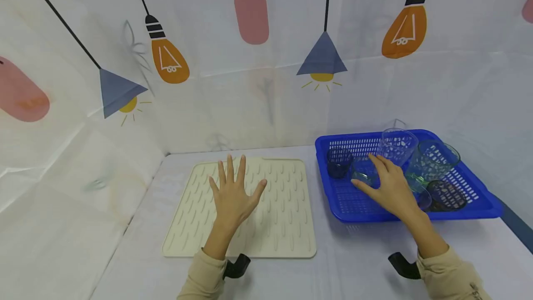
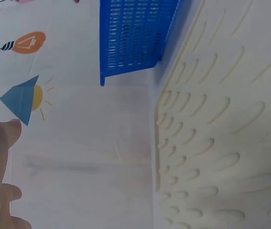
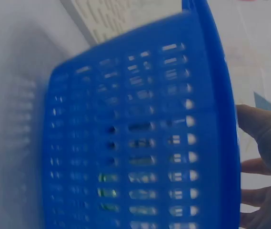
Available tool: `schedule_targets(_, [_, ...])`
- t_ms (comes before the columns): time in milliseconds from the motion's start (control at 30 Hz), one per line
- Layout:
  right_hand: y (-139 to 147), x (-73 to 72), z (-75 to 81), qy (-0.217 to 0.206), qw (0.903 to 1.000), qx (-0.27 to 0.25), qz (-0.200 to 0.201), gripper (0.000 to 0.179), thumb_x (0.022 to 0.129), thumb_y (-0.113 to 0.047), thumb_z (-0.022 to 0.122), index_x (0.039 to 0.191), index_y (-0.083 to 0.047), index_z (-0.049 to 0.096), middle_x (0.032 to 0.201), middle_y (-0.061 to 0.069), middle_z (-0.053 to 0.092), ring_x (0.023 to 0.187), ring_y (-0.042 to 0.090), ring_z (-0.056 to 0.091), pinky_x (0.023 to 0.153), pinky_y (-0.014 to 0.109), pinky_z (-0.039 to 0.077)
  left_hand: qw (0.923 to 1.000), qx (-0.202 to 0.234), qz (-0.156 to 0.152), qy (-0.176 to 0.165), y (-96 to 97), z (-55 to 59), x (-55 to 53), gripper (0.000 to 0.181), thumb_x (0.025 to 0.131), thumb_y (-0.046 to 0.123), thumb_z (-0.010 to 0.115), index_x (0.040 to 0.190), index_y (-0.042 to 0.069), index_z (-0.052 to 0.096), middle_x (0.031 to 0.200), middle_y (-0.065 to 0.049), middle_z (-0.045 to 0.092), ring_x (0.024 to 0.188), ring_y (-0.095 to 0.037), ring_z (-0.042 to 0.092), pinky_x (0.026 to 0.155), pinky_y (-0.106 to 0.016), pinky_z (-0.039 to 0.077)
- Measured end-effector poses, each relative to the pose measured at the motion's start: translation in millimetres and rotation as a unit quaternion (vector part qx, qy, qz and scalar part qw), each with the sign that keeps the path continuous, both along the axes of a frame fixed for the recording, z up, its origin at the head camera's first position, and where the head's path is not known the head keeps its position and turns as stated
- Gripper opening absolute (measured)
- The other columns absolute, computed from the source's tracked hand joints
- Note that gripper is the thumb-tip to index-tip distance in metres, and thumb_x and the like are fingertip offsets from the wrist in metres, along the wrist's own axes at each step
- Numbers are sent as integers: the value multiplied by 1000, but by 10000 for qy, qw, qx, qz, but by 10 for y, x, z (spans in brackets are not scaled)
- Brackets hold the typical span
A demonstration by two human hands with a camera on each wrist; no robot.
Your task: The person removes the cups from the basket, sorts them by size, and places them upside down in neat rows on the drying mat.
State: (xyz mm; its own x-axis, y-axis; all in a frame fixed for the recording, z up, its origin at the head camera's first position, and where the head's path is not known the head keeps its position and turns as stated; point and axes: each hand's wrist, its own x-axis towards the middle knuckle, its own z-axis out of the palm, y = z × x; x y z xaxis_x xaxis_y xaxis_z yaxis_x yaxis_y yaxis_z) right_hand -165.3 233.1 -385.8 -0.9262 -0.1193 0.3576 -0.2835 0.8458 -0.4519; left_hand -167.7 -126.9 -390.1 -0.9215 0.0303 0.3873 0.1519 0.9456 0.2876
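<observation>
My left hand hovers over a cream ridged drying mat, its fingers spread wide and holding nothing. At the right, my right hand reaches over a blue plastic basket of glasses, thumb and fingers apart. Between its thumb and fingertips shows a small clear glass. A dark glass stands left of that, and a clear glass is just behind the hand. Farther right are a large greenish glass and a dark brown glass lying tilted. In the right wrist view the basket wall hides most of the glasses.
Behind the table hangs a white cloth printed with lamps and bulbs. The mat lies left of the basket on a white tabletop. Black curved pieces stick out at both wrists beside the beige sleeves.
</observation>
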Motion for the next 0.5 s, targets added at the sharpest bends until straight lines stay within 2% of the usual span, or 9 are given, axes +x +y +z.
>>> schedule_targets(267, [256,-5,106,-995,9942,405,-14,81,84,-43,68,137,11,36,131,44,33,116,64,30,87,76,31,9968,677,-282,-329,-56,17,35,77,89,57,50,149,14,28,150,-22,27,138,-47,16,103,-69,25])
schedule_targets(367, [326,7,111,-1201,9910,582,-71,84,83,-46,68,135,12,37,130,45,33,115,64,30,87,75,31,9951,876,-351,-308,-76,11,42,76,89,55,51,148,12,30,146,-23,35,134,-49,25,98,-68,32])
schedule_targets(500, [391,31,90,-1379,9870,814,-105,87,81,-48,69,133,16,39,127,46,35,113,64,32,87,75,31,9896,1326,-471,-297,-98,-4,58,74,90,51,54,147,9,32,139,-26,43,122,-53,42,87,-66,44])
